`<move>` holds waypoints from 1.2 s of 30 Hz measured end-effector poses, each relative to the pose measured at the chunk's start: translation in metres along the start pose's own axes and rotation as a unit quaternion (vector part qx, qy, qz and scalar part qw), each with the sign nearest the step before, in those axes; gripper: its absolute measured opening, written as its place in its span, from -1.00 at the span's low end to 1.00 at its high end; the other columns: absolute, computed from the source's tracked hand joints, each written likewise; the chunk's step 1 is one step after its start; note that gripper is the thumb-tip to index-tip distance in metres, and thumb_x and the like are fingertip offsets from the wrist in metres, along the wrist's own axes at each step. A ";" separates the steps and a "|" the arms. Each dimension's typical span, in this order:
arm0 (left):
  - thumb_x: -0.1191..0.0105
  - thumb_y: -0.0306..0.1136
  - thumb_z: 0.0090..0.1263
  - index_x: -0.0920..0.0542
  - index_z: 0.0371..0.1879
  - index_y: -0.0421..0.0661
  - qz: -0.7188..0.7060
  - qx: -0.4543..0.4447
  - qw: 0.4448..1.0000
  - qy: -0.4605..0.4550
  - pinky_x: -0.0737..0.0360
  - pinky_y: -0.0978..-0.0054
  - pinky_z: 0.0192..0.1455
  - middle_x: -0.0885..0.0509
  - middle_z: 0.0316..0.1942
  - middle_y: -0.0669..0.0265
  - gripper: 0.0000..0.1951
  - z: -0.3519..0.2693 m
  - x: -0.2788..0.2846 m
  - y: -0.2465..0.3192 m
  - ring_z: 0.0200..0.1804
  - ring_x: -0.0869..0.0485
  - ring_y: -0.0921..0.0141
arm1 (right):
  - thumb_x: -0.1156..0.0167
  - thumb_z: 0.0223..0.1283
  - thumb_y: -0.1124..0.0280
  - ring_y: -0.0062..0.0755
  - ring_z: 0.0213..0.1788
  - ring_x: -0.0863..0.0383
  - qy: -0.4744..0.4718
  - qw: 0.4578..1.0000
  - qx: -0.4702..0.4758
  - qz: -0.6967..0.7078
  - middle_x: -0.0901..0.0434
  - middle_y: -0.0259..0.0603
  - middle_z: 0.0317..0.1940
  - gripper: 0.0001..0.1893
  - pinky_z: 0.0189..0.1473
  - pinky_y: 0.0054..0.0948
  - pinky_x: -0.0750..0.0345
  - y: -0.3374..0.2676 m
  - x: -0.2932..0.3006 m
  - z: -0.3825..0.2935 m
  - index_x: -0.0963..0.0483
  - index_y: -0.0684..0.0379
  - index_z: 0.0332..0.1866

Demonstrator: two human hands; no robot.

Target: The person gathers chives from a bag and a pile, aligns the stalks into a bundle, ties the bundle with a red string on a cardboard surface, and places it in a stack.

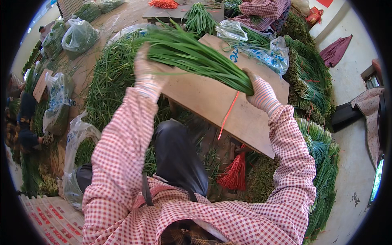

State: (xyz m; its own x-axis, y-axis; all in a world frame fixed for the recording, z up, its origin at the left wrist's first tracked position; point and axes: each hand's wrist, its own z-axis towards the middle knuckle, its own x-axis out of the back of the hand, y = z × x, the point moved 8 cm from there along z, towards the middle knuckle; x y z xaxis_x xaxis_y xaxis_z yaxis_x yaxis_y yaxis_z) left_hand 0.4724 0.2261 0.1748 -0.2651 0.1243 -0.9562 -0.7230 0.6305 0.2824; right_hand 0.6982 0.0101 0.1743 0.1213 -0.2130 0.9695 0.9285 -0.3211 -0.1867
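A bundle of long green leaves, probably garlic chives (196,56), spans the space between my gloved hands above a wooden board table (211,98). My right hand (260,88) is closed round the bundle's right end. My left hand (147,64), blurred, is at the leafy left end with fingers raised; whether it grips any leaves is unclear. One red tie (228,116) lies on the board and hangs over its near edge. Below the board hangs a bunch of red ties (237,171).
A large heap of loose greens (113,73) is left of the board. Tied bundles (315,82) are stacked along the right wall. Filled plastic bags (80,36) stand at the left. A person in a checked sleeve (266,12) sits beyond the board; another person (26,119) is far left.
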 end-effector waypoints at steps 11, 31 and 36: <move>-0.12 -0.32 0.41 -0.57 0.09 -0.05 0.524 -0.220 0.813 0.126 -0.28 0.17 0.46 -0.52 0.24 0.23 -0.70 -0.119 0.205 0.331 0.29 -0.45 0.26 | -0.43 -0.24 0.37 0.10 0.15 -0.54 -0.203 0.966 -0.159 0.037 -0.51 0.22 0.09 -0.07 0.15 -0.20 -0.52 0.136 -0.061 -0.056 -0.21 0.10 0.41; -0.22 -0.44 0.30 -0.58 -0.06 -0.11 0.219 -0.313 0.750 0.540 -0.67 0.46 -0.14 -0.68 -0.27 0.31 -0.75 -0.479 0.439 0.300 -0.24 -0.67 0.44 | -0.32 0.15 0.18 -0.07 0.25 -0.52 -0.406 0.857 0.313 0.055 -0.51 0.07 0.21 -0.37 0.28 -0.27 -0.45 -0.503 -0.279 0.095 -0.39 0.23 0.31; -0.16 -0.41 0.39 -0.55 0.05 -0.19 0.354 -0.201 0.778 0.478 -0.64 0.45 0.01 -0.68 -0.16 0.28 -0.71 -0.394 0.484 0.347 -0.10 -0.67 0.44 | -0.21 0.19 0.17 -0.03 0.05 -0.59 -0.418 0.782 0.459 0.057 -0.61 -0.02 -0.08 -0.65 0.10 -0.13 -0.52 -0.677 -0.445 0.043 -0.55 0.09 0.02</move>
State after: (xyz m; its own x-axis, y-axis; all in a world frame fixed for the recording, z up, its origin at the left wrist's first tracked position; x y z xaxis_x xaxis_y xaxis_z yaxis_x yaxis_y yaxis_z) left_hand -0.1586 0.2032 -0.1594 -0.9020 -0.4175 -0.1101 -0.2709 0.3486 0.8973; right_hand 0.0310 0.3618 -0.1240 0.0531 0.6090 0.7914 0.7086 0.5354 -0.4596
